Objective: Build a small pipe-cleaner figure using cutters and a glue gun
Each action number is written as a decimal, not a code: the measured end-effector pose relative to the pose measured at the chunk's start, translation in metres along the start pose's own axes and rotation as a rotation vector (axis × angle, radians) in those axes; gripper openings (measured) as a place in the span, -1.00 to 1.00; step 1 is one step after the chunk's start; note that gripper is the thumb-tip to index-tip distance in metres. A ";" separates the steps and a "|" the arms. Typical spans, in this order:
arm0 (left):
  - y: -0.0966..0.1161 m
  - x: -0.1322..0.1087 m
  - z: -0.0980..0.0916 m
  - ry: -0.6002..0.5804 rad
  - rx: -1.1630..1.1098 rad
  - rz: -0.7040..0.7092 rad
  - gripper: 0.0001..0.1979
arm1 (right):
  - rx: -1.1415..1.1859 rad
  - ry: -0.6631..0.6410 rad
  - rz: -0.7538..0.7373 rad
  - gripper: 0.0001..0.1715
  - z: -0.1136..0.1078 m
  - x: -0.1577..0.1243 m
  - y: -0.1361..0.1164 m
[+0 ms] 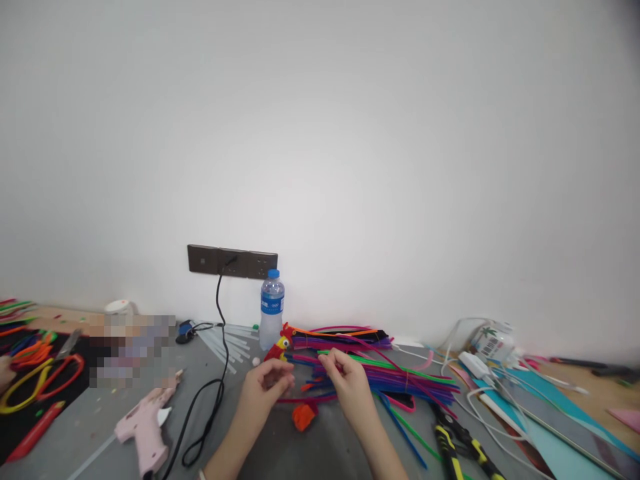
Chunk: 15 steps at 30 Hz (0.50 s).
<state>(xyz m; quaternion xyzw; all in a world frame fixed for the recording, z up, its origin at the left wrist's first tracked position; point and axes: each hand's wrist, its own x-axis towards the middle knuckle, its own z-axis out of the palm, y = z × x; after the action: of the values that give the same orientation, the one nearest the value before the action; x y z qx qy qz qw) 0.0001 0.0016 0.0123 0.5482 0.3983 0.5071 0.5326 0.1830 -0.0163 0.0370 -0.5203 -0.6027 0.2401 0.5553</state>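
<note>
My left hand (267, 388) is raised over the grey table, with its fingers curled in toward the thumb. Opposite it, my right hand (349, 381) has thumb and fingers pressed together in a pinch. Whatever either hand holds, if anything, is too small or hidden to make out. Behind the hands lie bundles of coloured pipe cleaners (415, 379), in purple, blue, green and pink. A red and yellow parrot figure (283, 343) stands just beyond my left hand. On the table between my forearms rests a small orange piece (303, 417).
A water bottle (272, 313) stands by the wall. To the left are a pink glue gun (145, 427), a black cord (220, 393), clear glue sticks (220, 343) and scissors (53, 377). Pliers (457, 440), a white charger (475, 365) and a tablet (565, 420) lie to the right.
</note>
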 end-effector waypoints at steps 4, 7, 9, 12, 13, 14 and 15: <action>-0.002 -0.002 -0.004 -0.004 0.333 0.131 -0.80 | 0.026 0.021 -0.016 -0.51 0.002 -0.001 0.002; -0.006 -0.004 -0.007 -0.075 0.537 0.199 -0.84 | 0.041 0.043 -0.003 -0.57 -0.006 0.001 0.008; -0.007 -0.007 -0.006 -0.153 0.614 0.188 -0.82 | 0.042 0.080 0.005 -0.57 -0.013 0.003 0.011; -0.004 -0.012 -0.003 -0.269 0.677 0.141 -0.82 | 0.011 0.167 0.007 -0.57 -0.023 0.005 0.011; -0.003 -0.013 -0.002 -0.290 0.691 0.131 -0.82 | 0.000 0.190 0.009 -0.57 -0.026 0.006 0.011; -0.002 -0.014 -0.001 -0.304 0.702 0.123 -0.83 | -0.006 0.208 0.011 -0.57 -0.028 0.006 0.010; -0.002 -0.014 -0.001 -0.312 0.710 0.115 -0.83 | -0.004 0.221 0.012 -0.57 -0.029 0.006 0.009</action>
<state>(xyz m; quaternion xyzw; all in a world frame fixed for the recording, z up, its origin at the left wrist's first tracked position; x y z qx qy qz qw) -0.0028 -0.0118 0.0088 0.7903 0.4319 0.2771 0.3347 0.2143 -0.0158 0.0394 -0.5485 -0.5350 0.1832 0.6159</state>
